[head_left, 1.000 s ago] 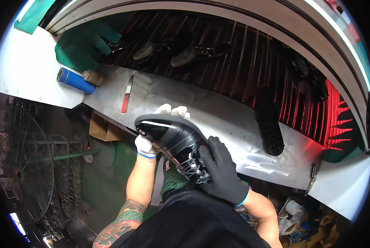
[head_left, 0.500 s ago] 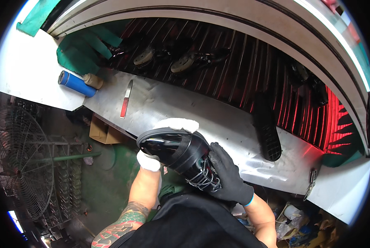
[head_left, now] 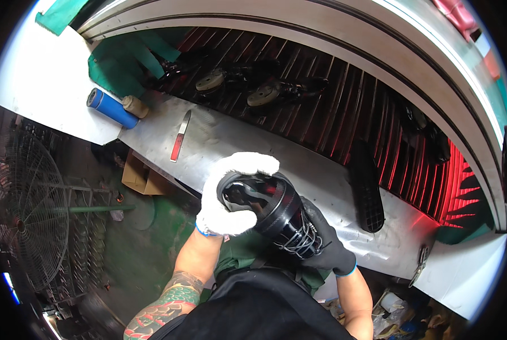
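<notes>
As the head view looks down past your chest, your left hand (head_left: 216,204), in a white glove, is clamped around the toe of a black shoe (head_left: 273,209), thumb on the near side and fingers over the far side. Your right hand (head_left: 332,249), gloved in black, grips the shoe by its laced end, the fingertips partly hidden. The shoe is in front of you, its toe toward the upper left, over the near part of a metal shelf (head_left: 236,139). On that shelf lies a red-handled knife (head_left: 180,136); near it are a blue cylinder (head_left: 113,107) and a tan container (head_left: 135,106), side by side. To the right, a black sole (head_left: 368,195) reaches from the shelf onto the dark rollers (head_left: 332,107).
</notes>
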Demonstrator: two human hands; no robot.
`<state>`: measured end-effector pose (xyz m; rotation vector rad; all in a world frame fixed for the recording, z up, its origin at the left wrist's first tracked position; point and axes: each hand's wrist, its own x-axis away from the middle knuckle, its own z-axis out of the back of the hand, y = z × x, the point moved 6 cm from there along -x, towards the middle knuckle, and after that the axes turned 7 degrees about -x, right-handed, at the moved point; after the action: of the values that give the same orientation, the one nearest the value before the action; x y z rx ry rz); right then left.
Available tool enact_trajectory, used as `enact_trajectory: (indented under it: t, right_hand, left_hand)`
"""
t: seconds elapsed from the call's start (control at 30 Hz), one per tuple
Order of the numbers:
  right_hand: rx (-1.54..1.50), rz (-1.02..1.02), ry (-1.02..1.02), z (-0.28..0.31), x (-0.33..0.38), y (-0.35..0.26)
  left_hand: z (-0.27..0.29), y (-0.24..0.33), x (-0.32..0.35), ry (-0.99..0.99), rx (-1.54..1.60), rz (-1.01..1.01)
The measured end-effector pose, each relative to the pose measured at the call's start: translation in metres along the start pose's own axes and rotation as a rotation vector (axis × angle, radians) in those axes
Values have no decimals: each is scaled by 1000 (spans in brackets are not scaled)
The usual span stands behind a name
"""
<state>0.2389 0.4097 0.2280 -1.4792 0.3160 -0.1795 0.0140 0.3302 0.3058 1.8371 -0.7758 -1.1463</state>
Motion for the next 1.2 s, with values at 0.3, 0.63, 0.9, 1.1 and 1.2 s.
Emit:
enact_trajectory:
  t: [0.3,0.63,0.9,1.1,1.2]
  right_hand:
    - [-251,-151,245,-4,-9,12]
    - [-185,-57,311,-42,-14,-7]
    - [-20,-279,136,-21,-45,36]
    - [-489,-637,-7,-37,-18,40]
    - [-510,-634,48,-46,-2,46]
  left_hand:
    - [1,-38,13,433,-32,35]
    - [24,-63,154,468,458,728]
    - [18,-65,163,342,353,748]
    - [20,-62,156,363,344,691]
    - [14,-59,152,369,243,751]
